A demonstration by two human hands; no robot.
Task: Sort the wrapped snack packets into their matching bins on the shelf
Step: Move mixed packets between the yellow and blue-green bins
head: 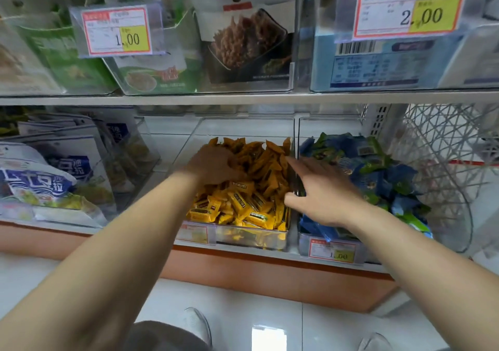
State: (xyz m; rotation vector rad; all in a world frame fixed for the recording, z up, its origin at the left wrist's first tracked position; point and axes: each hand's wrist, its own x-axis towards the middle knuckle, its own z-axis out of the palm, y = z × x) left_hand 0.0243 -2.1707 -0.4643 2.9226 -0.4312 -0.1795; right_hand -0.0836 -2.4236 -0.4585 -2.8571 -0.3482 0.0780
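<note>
A shop shelf [243, 99] carries a row of clear bins above a pale tiled floor [229, 304]. At the left lie white-and-blue bags [48, 178], apart from the sorting.

The yellow bin [251, 240] is heaped, and its yellow packets [243, 205] sit level with the low front lip. A rummaging hand could likely push some over that lip onto the floor. The wall between the 2 bins is clear and hard to see, so a packet let go near it may fall on the wrong side. In the blue bin [303, 244] the blue packets [378, 167] also stand above the front edge, where the forearm crossing them could sweep some out. A wire basket [437, 140] stands just beside it.

The left hand [216, 164] lies palm down on the yellow packets, fingers curled into the pile. Whether it grips a packet cannot be told. The right hand [324, 191] hangs over the blue bin's left edge, spread wide. Its index finger [297, 164] points along the dividing wall, its thumb [293, 198] reaches to the yellow side, and it holds nothing visible.
</note>
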